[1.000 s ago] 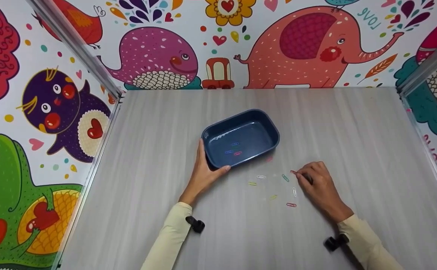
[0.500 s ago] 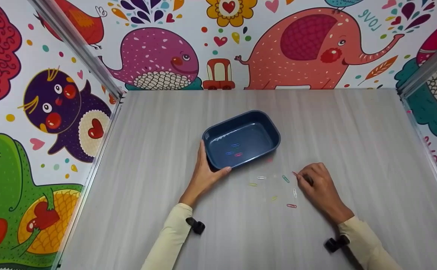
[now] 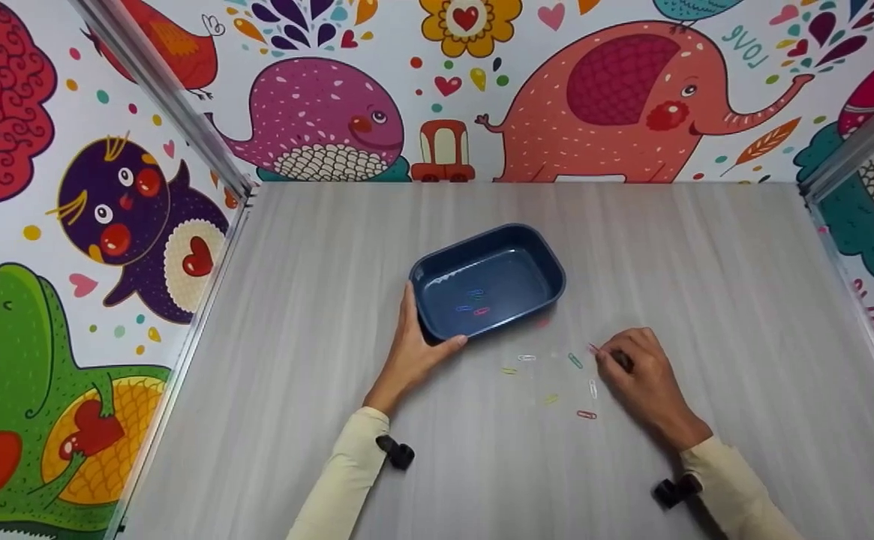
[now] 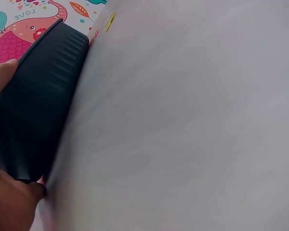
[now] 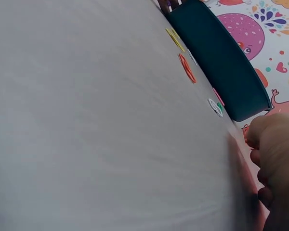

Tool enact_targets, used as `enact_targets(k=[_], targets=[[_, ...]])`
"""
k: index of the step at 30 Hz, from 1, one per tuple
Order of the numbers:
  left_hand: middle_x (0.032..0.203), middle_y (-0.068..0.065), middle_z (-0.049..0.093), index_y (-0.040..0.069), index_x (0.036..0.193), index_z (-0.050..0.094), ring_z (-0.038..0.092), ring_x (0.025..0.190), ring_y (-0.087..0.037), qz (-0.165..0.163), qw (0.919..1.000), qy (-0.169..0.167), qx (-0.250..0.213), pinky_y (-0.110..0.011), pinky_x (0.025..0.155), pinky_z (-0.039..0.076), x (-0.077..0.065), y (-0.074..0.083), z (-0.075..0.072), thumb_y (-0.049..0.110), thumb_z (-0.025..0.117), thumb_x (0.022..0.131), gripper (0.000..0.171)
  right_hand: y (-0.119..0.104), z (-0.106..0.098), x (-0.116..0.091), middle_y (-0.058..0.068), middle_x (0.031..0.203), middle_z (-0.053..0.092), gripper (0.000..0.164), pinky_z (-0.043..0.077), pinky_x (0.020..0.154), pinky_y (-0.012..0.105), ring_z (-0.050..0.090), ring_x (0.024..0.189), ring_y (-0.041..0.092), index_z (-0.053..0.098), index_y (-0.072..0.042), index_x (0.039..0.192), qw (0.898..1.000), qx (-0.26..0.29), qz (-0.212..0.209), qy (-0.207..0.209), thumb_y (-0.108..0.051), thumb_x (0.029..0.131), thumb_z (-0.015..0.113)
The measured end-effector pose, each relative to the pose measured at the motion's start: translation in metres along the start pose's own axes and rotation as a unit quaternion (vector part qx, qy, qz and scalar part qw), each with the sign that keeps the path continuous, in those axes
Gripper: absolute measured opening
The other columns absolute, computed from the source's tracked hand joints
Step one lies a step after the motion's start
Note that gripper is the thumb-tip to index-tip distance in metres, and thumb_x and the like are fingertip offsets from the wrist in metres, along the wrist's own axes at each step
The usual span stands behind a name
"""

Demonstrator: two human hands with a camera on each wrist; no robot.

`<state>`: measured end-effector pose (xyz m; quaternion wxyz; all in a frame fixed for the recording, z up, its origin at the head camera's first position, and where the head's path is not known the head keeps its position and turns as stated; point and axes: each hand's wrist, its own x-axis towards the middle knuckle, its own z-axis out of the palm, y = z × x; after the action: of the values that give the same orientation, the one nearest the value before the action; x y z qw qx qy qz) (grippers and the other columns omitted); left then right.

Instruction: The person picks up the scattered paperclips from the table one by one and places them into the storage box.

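My left hand (image 3: pixel 414 352) grips the near left corner of a dark blue rectangular tray (image 3: pixel 515 274), thumb along its near side. In the left wrist view the same tray (image 4: pixel 36 91) rises beside the thumb. Several paper clips lie inside it, among them a pink paper clip (image 3: pixel 482 311) and a blue paper clip (image 3: pixel 464 308). To the right of the tray, my right hand (image 3: pixel 643 375) pinches a red paper clip (image 3: pixel 593 349) between thumb and forefinger. In the right wrist view that red clip (image 5: pixel 246 134) sticks out past the fingertips; the other fingers are curled in.
Loose paper clips lie between the hands: a green clip (image 3: pixel 575 361), a white clip (image 3: pixel 527 358), a yellow clip (image 3: pixel 551 399), a second red clip (image 3: pixel 587 415) and others. A pink clip (image 3: pixel 543 323) sits by the tray's near side. Cartoon-printed walls (image 3: pixel 316 112) bound the grey table (image 3: pixel 316 247).
Both hands keep their places and grips, with the red paper clip still in the right fingers. The whole head view has shifted slightly right and down.
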<state>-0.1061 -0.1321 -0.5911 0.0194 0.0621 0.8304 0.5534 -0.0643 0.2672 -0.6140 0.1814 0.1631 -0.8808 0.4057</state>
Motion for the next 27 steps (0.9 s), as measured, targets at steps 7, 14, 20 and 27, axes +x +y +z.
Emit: enact_targets(k=[7,14,20,27], targets=[[0.184,-0.019,0.000,0.008,0.177,-0.004,0.007,0.169,-0.037,0.002,0.9999,0.004,-0.010,-0.059,0.134,0.014,-0.001,0.000,0.001,0.046,0.094,0.087,0.138,-0.007,-0.010,0.010,0.007,0.098,0.069,0.012,0.041,0.083,0.012,0.054,0.099,0.013,0.079,-0.002,0.094,0.999,0.040,0.031,0.007,0.010,0.092,0.082],[0.184,-0.018,0.001,0.007,0.177,-0.003,0.009,0.169,-0.036,0.001,1.0000,0.003,-0.004,-0.059,0.133,0.016,-0.001,0.001,0.002,0.046,0.093,0.088,0.137,-0.018,-0.015,0.025,0.009,0.096,0.072,0.013,0.044,0.082,0.014,0.057,0.094,0.014,0.080,-0.001,0.092,0.993,0.090,0.070,0.012,0.012,0.093,0.081],[0.184,-0.017,0.002,0.008,0.177,-0.003,0.010,0.169,-0.036,-0.004,1.0000,0.005,-0.003,-0.060,0.133,0.016,-0.002,0.001,0.001,0.047,0.092,0.088,0.136,-0.021,-0.017,0.037,0.009,0.095,0.073,0.012,0.045,0.080,0.023,0.056,0.089,0.018,0.080,-0.002,0.092,0.991,0.109,0.082,-0.001,0.011,0.093,0.081],[0.185,-0.016,0.001,0.012,0.178,-0.005,0.009,0.169,-0.035,-0.007,1.0000,0.000,-0.002,-0.058,0.133,0.017,-0.002,0.000,0.001,0.051,0.092,0.087,0.139,-0.018,-0.018,0.051,0.006,0.092,0.074,0.014,0.044,0.079,0.020,0.055,0.085,0.010,0.079,-0.002,0.093,0.993,0.093,0.060,-0.030,0.012,0.092,0.081]])
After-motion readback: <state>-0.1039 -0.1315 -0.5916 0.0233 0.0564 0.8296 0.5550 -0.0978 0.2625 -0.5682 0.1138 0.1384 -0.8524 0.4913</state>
